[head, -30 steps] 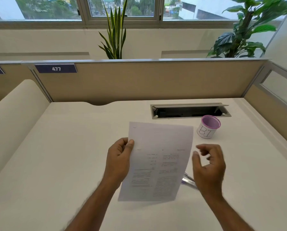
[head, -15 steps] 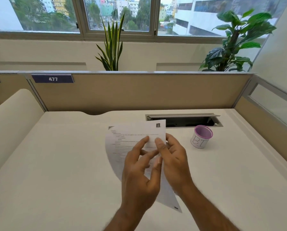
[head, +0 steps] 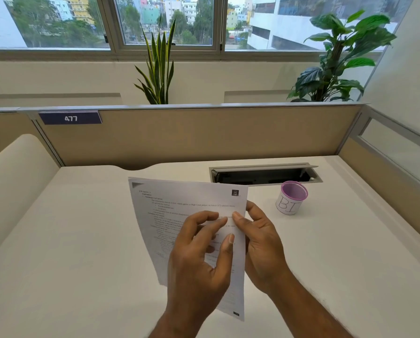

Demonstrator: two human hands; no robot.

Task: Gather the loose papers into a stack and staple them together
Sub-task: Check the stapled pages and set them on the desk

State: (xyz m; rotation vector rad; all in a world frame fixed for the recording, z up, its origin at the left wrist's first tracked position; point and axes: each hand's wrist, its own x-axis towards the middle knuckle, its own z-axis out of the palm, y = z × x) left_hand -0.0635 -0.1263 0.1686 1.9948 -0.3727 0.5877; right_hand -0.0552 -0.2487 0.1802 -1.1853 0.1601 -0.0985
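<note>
I hold white printed papers [head: 179,206] tilted upright above the desk [head: 82,240], with the text facing me. My right hand [head: 262,242] pinches their right edge, thumb on the front and fingers behind. My left hand [head: 199,259] is in front of the sheets with its fingertips and thumb on the printed face near that same edge. How many sheets there are cannot be told. No stapler shows; one seen earlier lay where the papers and hands now cover the desk.
A small purple-rimmed cup [head: 291,197] marked "BI" stands to the right of the papers. Behind it an open cable tray [head: 265,174] is cut into the desk. Beige partition panels [head: 204,135] enclose the back and right sides.
The papers went from my left hand alone to both hands and turned so the text faces me. My right hand closed on their right edge. The view tilted up.
</note>
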